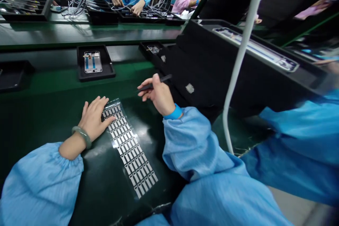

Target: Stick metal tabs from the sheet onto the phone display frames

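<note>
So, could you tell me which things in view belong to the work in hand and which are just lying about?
Belong:
sheet of pale pieces, left hand at its far end
slim dark tool, in right hand

Apparently just nearby:
black tray with device part, though possibly relevant
curved white pole
two pale scraps

No text, label, brand, number or sign can be read, near or far, left or right (any print at the far side is too small and blurred).
</note>
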{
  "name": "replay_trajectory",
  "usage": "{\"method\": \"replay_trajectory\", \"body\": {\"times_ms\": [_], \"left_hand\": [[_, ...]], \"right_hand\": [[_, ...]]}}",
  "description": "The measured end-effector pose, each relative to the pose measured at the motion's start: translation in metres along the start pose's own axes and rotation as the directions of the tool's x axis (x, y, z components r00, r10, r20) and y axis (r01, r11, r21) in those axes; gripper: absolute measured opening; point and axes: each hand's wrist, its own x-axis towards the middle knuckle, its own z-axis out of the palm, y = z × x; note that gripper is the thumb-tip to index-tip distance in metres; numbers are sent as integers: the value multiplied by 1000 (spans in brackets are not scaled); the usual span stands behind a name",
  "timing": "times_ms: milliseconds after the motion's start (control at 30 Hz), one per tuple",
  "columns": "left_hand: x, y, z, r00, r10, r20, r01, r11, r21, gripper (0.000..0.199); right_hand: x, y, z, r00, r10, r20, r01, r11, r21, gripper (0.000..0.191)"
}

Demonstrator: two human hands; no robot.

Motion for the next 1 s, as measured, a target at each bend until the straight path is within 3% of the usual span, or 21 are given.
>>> {"method": "replay_trajectory", "body": {"times_ms": [167, 267, 467, 600, 700, 767, 833, 900, 1000], "left_hand": [[-2, -5, -2, 990, 98, 98, -113, 982, 154, 51], [-3, -2, -3, 983, 146, 115, -169, 961, 217, 50], [-10, 9, 3, 965, 230, 126, -256, 927, 275, 53], [-22, 18, 6, 950, 279, 143, -309, 910, 277, 54], [-27, 19, 6, 949, 285, 133, -312, 908, 279, 57], [-27, 18, 7, 949, 287, 128, -312, 909, 278, 60], [-25, 16, 7, 954, 279, 113, -300, 912, 280, 64], [-23, 15, 7, 965, 247, 89, -262, 924, 280, 67], [-21, 14, 8, 980, 185, 80, -200, 942, 270, 69]], "right_hand": [[-8, 26, 28, 986, 162, 32, -163, 987, 13, 40], [-11, 31, 38, 988, 152, 37, -152, 988, -9, 38], [-10, 25, 29, 988, 46, -151, -48, 999, -7, 34], [-9, 28, 20, 981, 25, -194, -42, 996, -84, 34], [-9, 34, 22, 982, 174, -71, -182, 976, -122, 34], [-8, 35, 27, 957, 278, 78, -277, 961, -27, 33], [-4, 33, 31, 960, 250, 128, -265, 957, 118, 32], [1, 29, 32, 989, 149, 22, -151, 971, 187, 31], [3, 25, 27, 987, 66, -145, -53, 995, 89, 31]]}}
